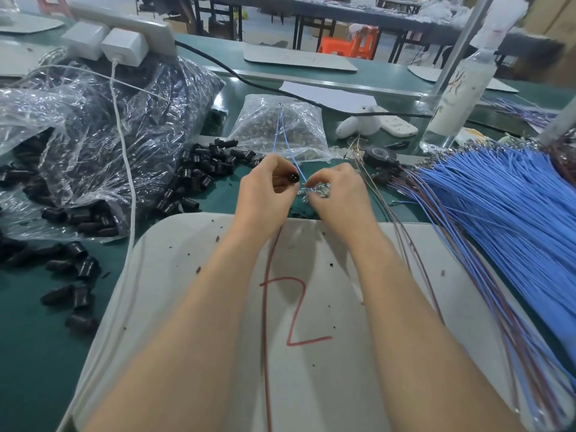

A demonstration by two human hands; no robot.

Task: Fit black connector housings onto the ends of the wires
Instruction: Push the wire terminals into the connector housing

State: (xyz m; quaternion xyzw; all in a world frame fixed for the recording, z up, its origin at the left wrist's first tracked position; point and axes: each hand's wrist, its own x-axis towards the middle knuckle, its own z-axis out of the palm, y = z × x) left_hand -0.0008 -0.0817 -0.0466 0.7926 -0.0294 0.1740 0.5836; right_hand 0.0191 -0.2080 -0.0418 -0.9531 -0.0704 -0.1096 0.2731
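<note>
Green-topped table in a workshop, with more tables and an orange stool in the background: a person's bare forearms reach out over a white board marked with a red 2 and dotted with dark crumbs. At the board's far edge the left hand pinches a black housing between thumb and curled fingers, its open end turned toward the camera. 2 thin blue wires rise from between the hands, crossing in front of a small clear bag. One wire runs down to the fingertips of the right hand, which pinch it just beside the housing; the other drops behind the left hand. Whether either wire end sits inside the housing cannot be told. Small glinting bits lie under the right fingers, too blurred to make out. Loose housings are heaped on the table to the left of the hands, spilling from a large clear bag, with more scattered near the left edge. A thick bundle of blue wires fans across the table on the right, reddish-brown wires running along its near side. A white cable trails down from 2 white plugs at the rear left. A roll of black tape lies beyond the right hand, and a clear bottle stands at the rear right.
</note>
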